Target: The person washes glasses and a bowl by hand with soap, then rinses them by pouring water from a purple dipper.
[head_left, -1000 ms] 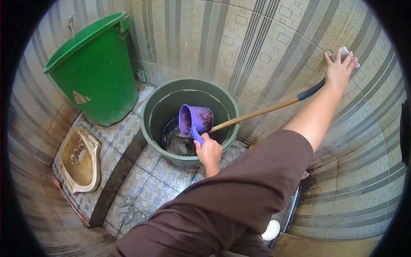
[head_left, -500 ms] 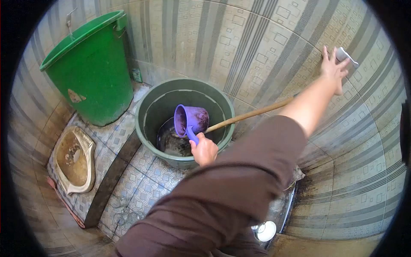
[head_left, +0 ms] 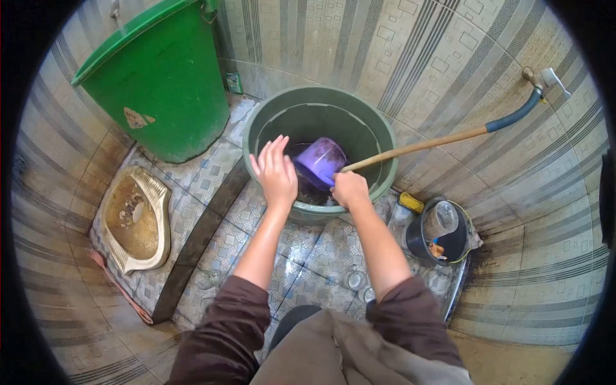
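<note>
My right hand (head_left: 351,188) is closed round the handle of a purple water dipper (head_left: 319,160), which tilts low inside a large grey-green tub (head_left: 273,119). The dipper is smeared by motion and dark water lies beneath it. Over the tub's near left rim is my left hand (head_left: 276,173), fingers stretched out and holding nothing. A tan hose (head_left: 427,142) runs from the wall tap (head_left: 544,79) into the tub; its end is hidden behind the dipper and my right hand.
A tall green barrel (head_left: 160,96) stands back left, beside a squat toilet (head_left: 160,221). A dark ledge (head_left: 199,240) crosses the tiled floor. On the right are a black bucket (head_left: 416,240) holding a clear cup (head_left: 441,219) and a yellow sponge (head_left: 410,203). A pink-handled brush (head_left: 119,289) lies left.
My left hand has left the tap and come back to the tub's near left side. The dipper has dropped lower into the tub with my right hand still on it. The view has shifted.
</note>
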Demonstrator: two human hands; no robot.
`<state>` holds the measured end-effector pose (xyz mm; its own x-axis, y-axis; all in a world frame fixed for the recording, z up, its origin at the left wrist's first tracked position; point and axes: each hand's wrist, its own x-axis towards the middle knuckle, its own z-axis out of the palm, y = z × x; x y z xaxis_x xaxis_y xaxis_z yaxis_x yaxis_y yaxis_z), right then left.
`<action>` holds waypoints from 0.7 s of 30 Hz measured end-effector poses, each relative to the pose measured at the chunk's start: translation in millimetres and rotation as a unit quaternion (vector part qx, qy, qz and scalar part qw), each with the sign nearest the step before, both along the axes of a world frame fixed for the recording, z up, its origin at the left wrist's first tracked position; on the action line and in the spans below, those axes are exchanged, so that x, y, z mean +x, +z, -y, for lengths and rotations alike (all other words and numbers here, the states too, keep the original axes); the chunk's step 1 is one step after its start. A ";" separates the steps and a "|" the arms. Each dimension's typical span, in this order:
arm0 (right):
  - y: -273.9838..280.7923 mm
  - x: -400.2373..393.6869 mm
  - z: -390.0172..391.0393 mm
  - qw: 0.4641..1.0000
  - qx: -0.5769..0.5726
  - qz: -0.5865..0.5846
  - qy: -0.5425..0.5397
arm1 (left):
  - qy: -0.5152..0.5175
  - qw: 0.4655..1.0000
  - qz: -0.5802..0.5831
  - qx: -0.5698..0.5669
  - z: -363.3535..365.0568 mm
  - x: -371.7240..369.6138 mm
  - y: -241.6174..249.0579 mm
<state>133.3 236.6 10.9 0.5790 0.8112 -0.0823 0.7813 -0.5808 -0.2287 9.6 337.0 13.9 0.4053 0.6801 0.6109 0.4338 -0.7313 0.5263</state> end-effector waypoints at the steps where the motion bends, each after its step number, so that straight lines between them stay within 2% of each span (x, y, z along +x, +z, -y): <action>1: -6.2 2.1 -11.2 0.990 -0.113 0.052 0.074 | 0.055 0.997 0.035 0.031 0.0 -1.9 0.0; 2: -12.4 3.7 -23.8 0.958 -0.221 0.106 0.146 | 0.056 0.997 0.040 0.035 -3.2 -1.6 -1.0; 3: -19.8 -0.4 -32.8 0.953 -0.220 0.135 0.156 | 0.032 0.997 0.073 0.011 -6.6 -0.8 -0.1; 4: -26.3 0.0 -40.4 0.915 -0.262 0.177 0.248 | 0.008 0.994 0.105 -0.014 -8.2 1.2 -0.5; 6: -43.2 -0.4 -54.2 0.889 -0.301 0.185 0.290 | 0.012 0.995 0.097 -0.007 -6.5 2.5 -2.4; 10: -68.5 3.3 -75.3 0.879 -0.367 0.132 0.275 | 0.012 0.990 0.132 -0.039 -8.6 3.5 -4.6; 13: -76.7 -0.8 -93.9 0.886 -0.430 0.051 0.167 | 0.021 0.993 0.116 -0.031 -9.1 3.3 -5.1; 14: -74.1 1.3 -99.3 0.886 -0.428 0.053 0.170 | 0.025 0.992 0.117 -0.029 -9.5 3.4 -5.5; 15: -70.2 6.9 -102.4 0.896 -0.410 -0.031 0.168 | 0.025 0.993 0.114 -0.029 -9.8 4.2 -5.0; 17: -96.6 25.7 -109.3 0.908 -0.344 -0.098 0.220 | 0.020 0.993 0.114 -0.035 -9.0 3.3 -3.8; 18: -92.8 28.6 -108.9 0.908 -0.344 -0.094 0.220 | 0.021 0.992 0.117 -0.035 -8.6 3.7 -3.4; 20: -83.6 33.0 -109.1 0.942 -0.185 -0.243 0.139 | 0.021 0.990 0.130 -0.049 -8.9 4.3 -4.4; 21: -75.3 36.1 -107.1 0.950 -0.127 -0.244 0.145 | 0.023 0.990 0.133 -0.045 -8.9 4.1 -4.2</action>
